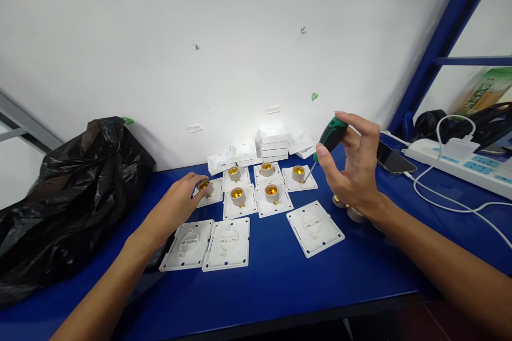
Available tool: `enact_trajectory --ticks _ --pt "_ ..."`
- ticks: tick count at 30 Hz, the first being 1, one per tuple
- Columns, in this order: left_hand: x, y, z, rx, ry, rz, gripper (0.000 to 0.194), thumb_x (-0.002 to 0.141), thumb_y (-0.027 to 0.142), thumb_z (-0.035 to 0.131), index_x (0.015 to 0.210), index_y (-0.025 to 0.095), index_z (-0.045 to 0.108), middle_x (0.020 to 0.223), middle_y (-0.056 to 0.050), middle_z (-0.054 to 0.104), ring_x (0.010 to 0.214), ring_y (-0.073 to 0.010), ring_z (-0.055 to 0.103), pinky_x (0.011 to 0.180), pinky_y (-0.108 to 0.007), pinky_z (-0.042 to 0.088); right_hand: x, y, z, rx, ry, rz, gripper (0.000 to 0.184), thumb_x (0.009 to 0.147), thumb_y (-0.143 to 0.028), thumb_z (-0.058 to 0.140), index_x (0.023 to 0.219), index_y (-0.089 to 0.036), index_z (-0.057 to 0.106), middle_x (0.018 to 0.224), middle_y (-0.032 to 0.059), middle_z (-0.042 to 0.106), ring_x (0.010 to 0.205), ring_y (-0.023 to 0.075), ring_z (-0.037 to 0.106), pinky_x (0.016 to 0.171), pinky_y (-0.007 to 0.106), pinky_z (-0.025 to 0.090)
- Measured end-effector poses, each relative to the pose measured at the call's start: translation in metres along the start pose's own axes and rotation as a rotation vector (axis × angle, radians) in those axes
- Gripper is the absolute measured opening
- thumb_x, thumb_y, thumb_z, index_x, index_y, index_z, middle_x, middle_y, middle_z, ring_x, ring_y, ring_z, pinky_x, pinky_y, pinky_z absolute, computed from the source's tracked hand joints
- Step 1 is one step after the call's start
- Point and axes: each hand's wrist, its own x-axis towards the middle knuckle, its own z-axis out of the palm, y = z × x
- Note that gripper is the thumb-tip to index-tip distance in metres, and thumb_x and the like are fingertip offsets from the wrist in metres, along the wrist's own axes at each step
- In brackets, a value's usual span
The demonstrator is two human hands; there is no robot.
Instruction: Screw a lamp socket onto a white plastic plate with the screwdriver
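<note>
Two bare hands work over a blue table [280, 277] at the centre of the frame. Left hand [180, 205], left of centre, reaches in with fingers curled around a brass lamp socket [205, 185] seated on a white square plate [212, 194]; fingertips touch the socket. Right hand [354, 165], right of centre, is raised above the table and pinches a green-handled screwdriver [330, 138] between thumb and fingers, the tip angled down-left toward another socket plate [300, 177], just short of it.

Four further plates with brass sockets sit in a tight cluster between the hands, edges touching. Three flat white plates lie nearer the lower edge: two side by side [206, 245] at lower centre-left, one [314, 228] apart and tilted at lower centre-right. Stacked white boxes [274, 144] stand against the wall behind the cluster. A black plastic bag [68, 197] fills the left side. A phone [394, 161] and a white power strip [460, 162] with cables lie at right.
</note>
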Motion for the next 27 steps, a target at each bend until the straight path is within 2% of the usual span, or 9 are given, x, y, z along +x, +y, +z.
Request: enact_trajectory --ticks 3,5,7,9,12,14,17,21,27 --pt "-0.012 0.031 -0.005 0.038 0.066 0.054 0.042 0.105 0.045 0.04 0.128 0.019 0.063 0.134 -0.016 0.06 0.123 -0.0394 0.055 0.109 -0.063 0.037 -0.001 -0.001 0.001 0.013 -0.022 0.012 0.059 0.091 -0.017 0.065 0.144 -0.034 0.045 0.123 0.0075 0.054 0.084 0.0217 0.062 0.075 0.048 0.06" --pt "-0.026 0.064 -0.009 0.017 0.066 0.152 0.038 0.106 0.046 0.043 0.132 0.024 0.061 0.135 -0.011 0.06 0.124 -0.0349 0.055 0.11 -0.057 0.039 -0.003 -0.001 0.001 0.021 -0.036 0.026 0.059 0.091 -0.017 0.065 0.145 -0.033 0.045 0.12 0.0068 0.055 0.086 0.0222 0.062 0.077 0.048 0.059" --pt "-0.039 0.102 -0.01 -0.111 0.01 0.386 0.034 0.109 0.04 0.044 0.137 0.026 0.057 0.137 -0.009 0.059 0.126 -0.0294 0.056 0.109 -0.05 0.044 -0.005 -0.001 0.002 0.023 -0.046 0.036 0.06 0.091 -0.017 0.066 0.145 -0.033 0.045 0.12 0.0066 0.055 0.086 0.0219 0.062 0.078 0.047 0.059" --pt "-0.05 0.136 -0.006 -0.176 -0.074 0.576 0.034 0.11 0.034 0.046 0.143 0.029 0.052 0.144 -0.007 0.056 0.131 -0.026 0.055 0.115 -0.048 0.041 -0.006 0.0 0.002 0.021 -0.05 0.032 0.06 0.091 -0.017 0.066 0.145 -0.033 0.045 0.123 0.007 0.054 0.085 0.021 0.062 0.077 0.046 0.058" --pt "-0.059 0.166 0.007 -0.178 -0.2 0.764 0.046 0.107 0.038 0.054 0.15 0.025 0.045 0.155 -0.007 0.05 0.141 -0.0257 0.05 0.119 -0.046 0.038 -0.007 0.001 0.002 0.015 -0.052 0.025 0.061 0.091 -0.017 0.066 0.145 -0.032 0.045 0.123 0.0074 0.054 0.084 0.0208 0.061 0.076 0.046 0.058" --pt "-0.062 0.17 0.016 -0.168 -0.218 0.802 0.043 0.108 0.036 0.054 0.148 0.022 0.047 0.154 -0.008 0.053 0.138 -0.025 0.053 0.117 -0.044 0.04 -0.008 0.001 0.003 0.019 -0.058 0.034 0.06 0.091 -0.019 0.066 0.146 -0.032 0.045 0.121 0.0072 0.055 0.084 0.0209 0.061 0.075 0.046 0.059" --pt "-0.066 0.16 0.022 -0.128 -0.171 0.788 0.039 0.106 0.031 0.056 0.143 0.02 0.052 0.143 -0.01 0.061 0.128 -0.0278 0.06 0.113 -0.046 0.041 -0.009 0.001 0.004 0.041 -0.065 0.037 0.059 0.091 -0.02 0.065 0.146 -0.032 0.044 0.122 0.0071 0.056 0.083 0.0208 0.062 0.073 0.045 0.06" --pt "-0.073 0.138 0.017 -0.126 -0.174 0.739 0.02 0.107 0.024 0.053 0.126 0.023 0.061 0.126 -0.006 0.069 0.116 -0.0249 0.065 0.113 -0.045 0.039 -0.012 -0.001 0.005 0.037 -0.081 0.025 0.06 0.091 -0.019 0.065 0.145 -0.033 0.044 0.125 0.0075 0.057 0.087 0.0219 0.063 0.074 0.045 0.061" --pt "-0.075 0.123 0.003 -0.152 -0.205 0.681 0.019 0.109 0.02 0.046 0.118 0.023 0.063 0.12 -0.004 0.069 0.109 -0.022 0.066 0.113 -0.044 0.037 -0.007 -0.002 0.001 0.034 -0.07 -0.023 0.064 0.089 -0.016 0.068 0.146 -0.035 0.045 0.125 0.0072 0.056 0.088 0.0223 0.063 0.074 0.045 0.061"
